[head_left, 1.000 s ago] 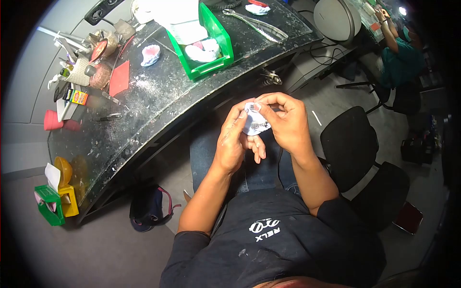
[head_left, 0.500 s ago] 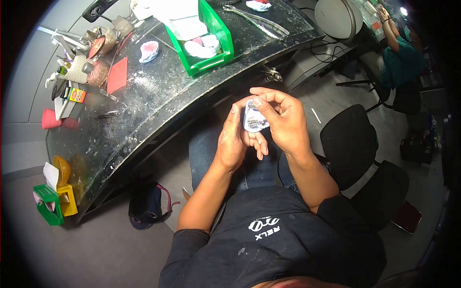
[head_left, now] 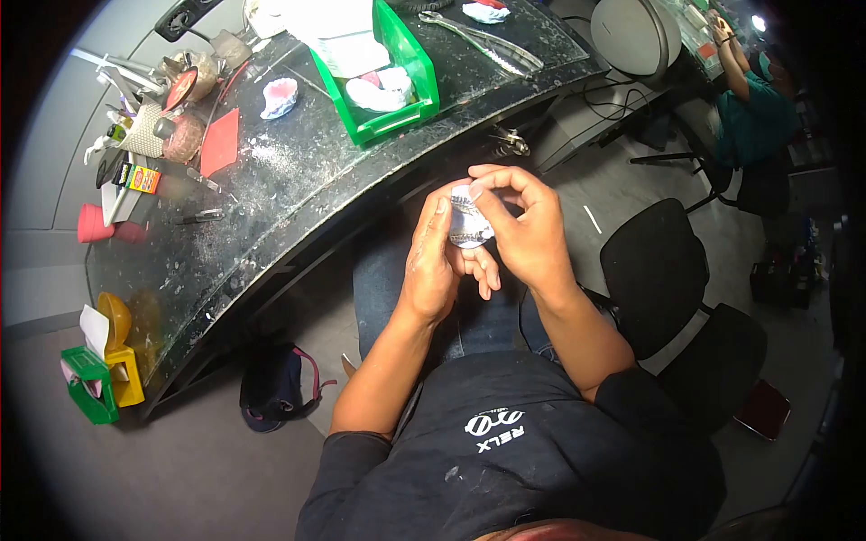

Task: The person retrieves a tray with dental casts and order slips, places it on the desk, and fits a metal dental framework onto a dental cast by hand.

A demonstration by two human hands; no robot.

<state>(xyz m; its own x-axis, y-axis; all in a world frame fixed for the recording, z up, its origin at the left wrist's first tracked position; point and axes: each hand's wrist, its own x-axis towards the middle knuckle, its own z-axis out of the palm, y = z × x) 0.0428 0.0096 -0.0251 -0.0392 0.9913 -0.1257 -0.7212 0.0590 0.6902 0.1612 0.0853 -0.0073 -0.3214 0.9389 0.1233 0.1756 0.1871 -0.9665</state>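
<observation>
Dental cast (head_left: 466, 222) clasped between left hand (head_left: 431, 270) and right hand (head_left: 530, 233), on the near side of the workbench (head_left: 302, 167); should this two-handed grip loosen, it could be dropped.

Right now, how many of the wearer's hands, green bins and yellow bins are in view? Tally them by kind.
Wearer's left hand and right hand: 2
Upper green bin and lower-left green bin: 2
Yellow bin: 1
Total: 5
</observation>
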